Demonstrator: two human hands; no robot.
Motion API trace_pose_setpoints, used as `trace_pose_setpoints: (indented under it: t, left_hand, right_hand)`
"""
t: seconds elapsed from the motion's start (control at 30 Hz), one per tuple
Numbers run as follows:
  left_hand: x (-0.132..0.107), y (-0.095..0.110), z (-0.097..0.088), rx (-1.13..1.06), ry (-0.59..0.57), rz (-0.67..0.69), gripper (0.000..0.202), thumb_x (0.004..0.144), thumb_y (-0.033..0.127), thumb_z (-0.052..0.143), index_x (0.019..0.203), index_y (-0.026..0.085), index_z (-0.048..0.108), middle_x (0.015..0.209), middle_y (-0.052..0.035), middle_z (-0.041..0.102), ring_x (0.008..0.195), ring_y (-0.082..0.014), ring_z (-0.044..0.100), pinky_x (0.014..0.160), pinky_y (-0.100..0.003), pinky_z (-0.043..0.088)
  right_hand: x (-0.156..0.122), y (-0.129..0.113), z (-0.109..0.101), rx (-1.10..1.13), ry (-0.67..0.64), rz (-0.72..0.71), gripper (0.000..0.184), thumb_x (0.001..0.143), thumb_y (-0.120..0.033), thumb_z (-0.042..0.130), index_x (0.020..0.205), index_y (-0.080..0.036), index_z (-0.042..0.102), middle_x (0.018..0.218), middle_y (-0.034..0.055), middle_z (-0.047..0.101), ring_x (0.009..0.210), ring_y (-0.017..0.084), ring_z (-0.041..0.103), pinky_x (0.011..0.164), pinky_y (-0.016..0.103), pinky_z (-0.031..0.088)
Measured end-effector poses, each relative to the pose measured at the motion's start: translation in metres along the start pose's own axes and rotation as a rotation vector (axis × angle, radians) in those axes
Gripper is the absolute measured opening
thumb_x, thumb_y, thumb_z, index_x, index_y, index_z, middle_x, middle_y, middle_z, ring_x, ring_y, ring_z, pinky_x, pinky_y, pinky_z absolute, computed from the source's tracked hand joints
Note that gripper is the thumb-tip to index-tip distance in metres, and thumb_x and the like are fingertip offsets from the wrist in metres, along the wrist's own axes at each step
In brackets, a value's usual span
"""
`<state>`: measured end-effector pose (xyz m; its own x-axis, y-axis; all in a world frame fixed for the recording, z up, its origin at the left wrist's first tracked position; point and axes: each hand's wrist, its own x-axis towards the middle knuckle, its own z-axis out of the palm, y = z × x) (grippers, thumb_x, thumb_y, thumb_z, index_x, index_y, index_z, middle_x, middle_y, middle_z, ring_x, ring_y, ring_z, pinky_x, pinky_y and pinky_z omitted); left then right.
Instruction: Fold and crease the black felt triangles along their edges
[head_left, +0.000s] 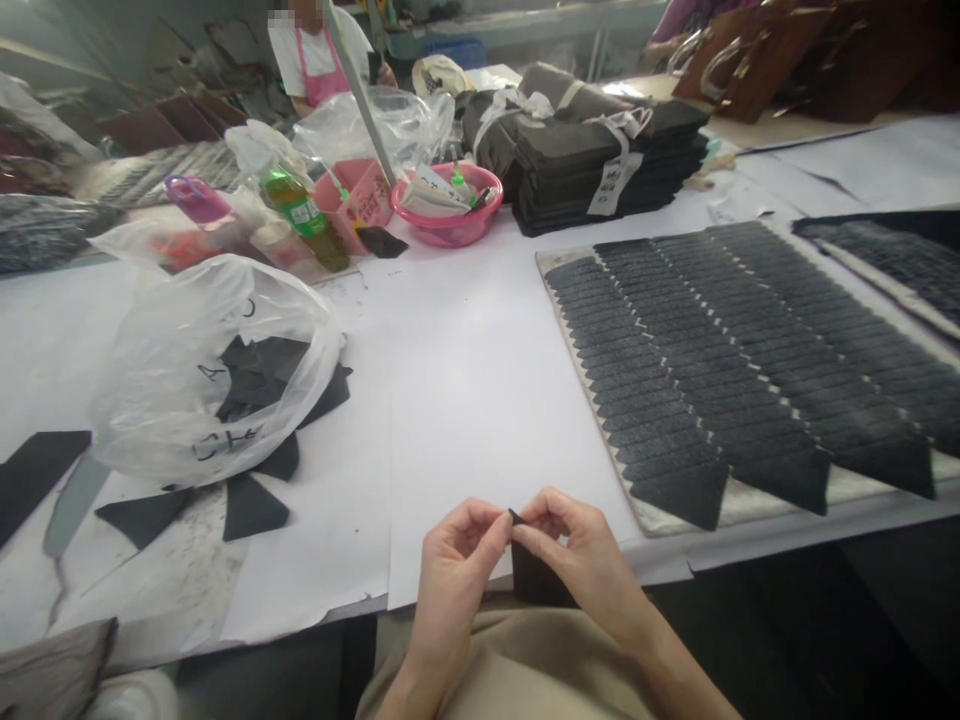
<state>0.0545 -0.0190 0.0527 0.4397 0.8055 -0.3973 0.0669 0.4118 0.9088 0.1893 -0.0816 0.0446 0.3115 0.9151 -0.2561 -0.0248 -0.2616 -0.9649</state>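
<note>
Two bare hands meet at the near edge of a white paper-covered table [480, 400], pinching a single small black piece [534, 572] between them. Seen from the head camera, the left hand [457, 560] curls inward with thumb and forefinger closed on the piece's upper corner, while the right hand [581, 555] grips the same corner from the other side, fingers bent and wrist angled down toward the lap. The piece hangs just below the fingertips, partly past the table's edge.

To the right, a board [720, 500] already carries several long rows of black pieces laid overlapping like scales, which suggests much of the work is done. To the left, a clear plastic bag [187, 370] holds more black pieces, and a few loose ones [251, 508] lie beside it, so a supply appears to be left.

Farther back stand a pink bowl [450, 222], a green bottle [304, 215] and a bundled stack of dark material [600, 160]. Another person in a pink apron [322, 65] works at the far side, well apart from the hands.
</note>
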Motion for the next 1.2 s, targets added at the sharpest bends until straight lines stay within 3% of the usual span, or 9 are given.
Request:
trace_pose_setpoints:
  t: [0.57, 0.93, 1.2]
  left_hand:
    - [0.0051, -0.0074, -0.0022, 0.037, 0.03, -0.011, 0.02, 0.081, 0.034, 0.068, 0.075, 0.015, 0.062, 0.07, 0.0026, 0.059, 0.067, -0.009, 0.052, 0.065, -0.019, 0.042]
    - [0.0047, -0.0058, -0.0009, 0.062, 0.046, 0.003, 0.019, 0.08, 0.033, 0.068, 0.074, 0.015, 0.065, 0.069, 0.0013, 0.062, 0.066, -0.0096, 0.053, 0.066, -0.019, 0.043]
    - [0.0031, -0.0061, -0.0015, 0.091, 0.047, 0.026, 0.016, 0.08, 0.031, 0.068, 0.078, 0.015, 0.068, 0.075, -0.0017, 0.068, 0.073, -0.0135, 0.059, 0.07, -0.022, 0.045]
  right_hand:
    - [-0.0013, 0.0044, 0.0013, 0.029, -0.033, 0.011, 0.013, 0.084, -0.029, 0.068, 0.08, -0.019, 0.062, 0.071, -0.0052, 0.061, 0.066, 0.009, 0.052, 0.062, 0.02, 0.042]
    - [-0.0008, 0.008, 0.0028, 0.245, -0.061, 0.064, 0.019, 0.088, -0.036, 0.063, 0.085, -0.018, 0.061, 0.077, -0.0023, 0.063, 0.07, 0.01, 0.053, 0.066, 0.021, 0.042]
    - [-0.0026, -0.0007, 0.0044, 0.118, 0.005, 0.0, 0.017, 0.088, -0.033, 0.062, 0.08, -0.017, 0.061, 0.072, -0.0026, 0.06, 0.067, 0.011, 0.052, 0.063, 0.021, 0.042]
